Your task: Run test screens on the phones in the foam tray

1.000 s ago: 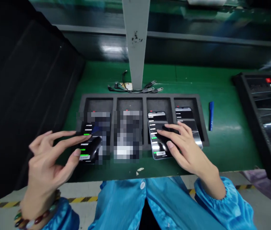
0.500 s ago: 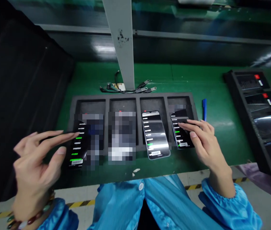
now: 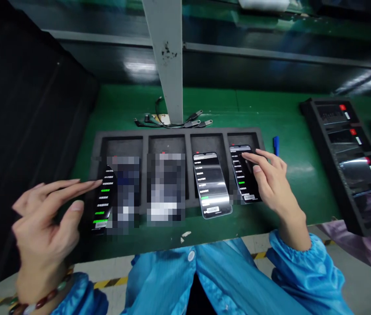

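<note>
A black foam tray (image 3: 146,148) with a row of compartments bears several phones, their lower ends jutting over its front edge. My left hand (image 3: 49,218) is open, its outstretched fingertips at the edge of the leftmost phone (image 3: 104,197), whose lit list has green lines. My right hand (image 3: 272,183) is open too, with extended fingers over the rightmost phone (image 3: 240,175) and a fingertip at the upper part of its screen. Between them lie a phone (image 3: 212,183) with a lit list and a pixelated phone-sized thing (image 3: 167,188). Neither hand grips anything.
Black cables (image 3: 175,124) lie behind the tray at the foot of a grey post (image 3: 168,65). A blue pen (image 3: 276,145) is right of the tray. Farther right stands another black tray (image 3: 323,162) holding several dark devices. A pinkish sleeve (image 3: 362,245) shows beneath it.
My right fingertips have moved up the rightmost phone's screen, from mid-list to near its top. My left hand has shifted slightly left, along with a small shift of the view.
</note>
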Tool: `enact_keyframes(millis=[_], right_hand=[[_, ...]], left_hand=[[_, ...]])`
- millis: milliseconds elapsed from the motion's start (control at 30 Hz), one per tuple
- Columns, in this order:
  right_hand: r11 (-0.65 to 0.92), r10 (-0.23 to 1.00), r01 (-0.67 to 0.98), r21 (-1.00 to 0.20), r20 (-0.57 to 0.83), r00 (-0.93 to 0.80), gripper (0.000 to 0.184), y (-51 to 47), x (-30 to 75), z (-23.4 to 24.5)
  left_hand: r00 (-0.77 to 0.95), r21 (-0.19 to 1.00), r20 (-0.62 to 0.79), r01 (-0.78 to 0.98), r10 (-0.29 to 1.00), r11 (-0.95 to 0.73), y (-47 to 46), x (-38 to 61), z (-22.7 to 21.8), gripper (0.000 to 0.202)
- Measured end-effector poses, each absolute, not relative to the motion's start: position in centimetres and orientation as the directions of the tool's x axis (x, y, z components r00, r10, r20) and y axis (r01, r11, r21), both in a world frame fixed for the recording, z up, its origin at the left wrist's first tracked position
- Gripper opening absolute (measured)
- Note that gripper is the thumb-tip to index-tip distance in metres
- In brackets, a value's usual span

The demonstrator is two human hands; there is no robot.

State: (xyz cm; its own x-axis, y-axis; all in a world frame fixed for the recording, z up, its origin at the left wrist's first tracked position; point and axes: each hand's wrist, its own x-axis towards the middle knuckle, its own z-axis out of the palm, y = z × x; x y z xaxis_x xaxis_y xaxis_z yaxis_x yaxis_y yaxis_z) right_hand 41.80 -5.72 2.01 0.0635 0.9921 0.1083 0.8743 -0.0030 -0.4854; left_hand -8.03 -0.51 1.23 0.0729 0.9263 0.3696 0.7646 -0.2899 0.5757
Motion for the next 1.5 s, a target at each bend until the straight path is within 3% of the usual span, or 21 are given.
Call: enact_keyframes(millis=[267, 433, 667, 1167, 1367, 1500], right_hand=[[0.179, 0.981, 0.823, -0.539, 0.034, -0.191, 0.045, -5.2, 36.5, 3.2], [0.213, 0.972, 0.802, -0.558, 0.04, -0.23, 0.045, -4.1, 33.7, 3.4], [0.385, 0.873, 0.706, -0.594, -0.013, -0.488, 0.048, -0.7, 28.5, 4.2], [0.426, 0.851, 0.672, -0.606, 0.017, -0.525, 0.047, -0.8, 28.0, 4.3], [0.505, 0.747, 0.566, -0.651, 0.002, -0.664, 0.049, -0.2, 25.4, 4.0], [0.477, 0.791, 0.607, -0.635, 0.01, -0.611, 0.045, 0.0, 25.9, 4.1]], left_hand=[[0.044, 0.578, 0.391, 0.766, 0.919, -0.282, -0.5, -9.0, 0.7, 0.033], [0.072, 0.579, 0.397, 0.754, 0.915, -0.311, -0.3, -8.8, 0.2, 0.032], [0.064, 0.59, 0.358, 0.758, 0.932, -0.279, -0.3, -9.3, 0.1, 0.033], [0.068, 0.632, 0.382, 0.709, 0.921, -0.315, -0.4, -9.1, -0.6, 0.031], [0.007, 0.689, 0.362, 0.671, 0.932, -0.273, 0.3, -8.1, -1.3, 0.035], [-0.021, 0.717, 0.34, 0.653, 0.94, -0.244, 0.3, -8.1, -1.6, 0.036]])
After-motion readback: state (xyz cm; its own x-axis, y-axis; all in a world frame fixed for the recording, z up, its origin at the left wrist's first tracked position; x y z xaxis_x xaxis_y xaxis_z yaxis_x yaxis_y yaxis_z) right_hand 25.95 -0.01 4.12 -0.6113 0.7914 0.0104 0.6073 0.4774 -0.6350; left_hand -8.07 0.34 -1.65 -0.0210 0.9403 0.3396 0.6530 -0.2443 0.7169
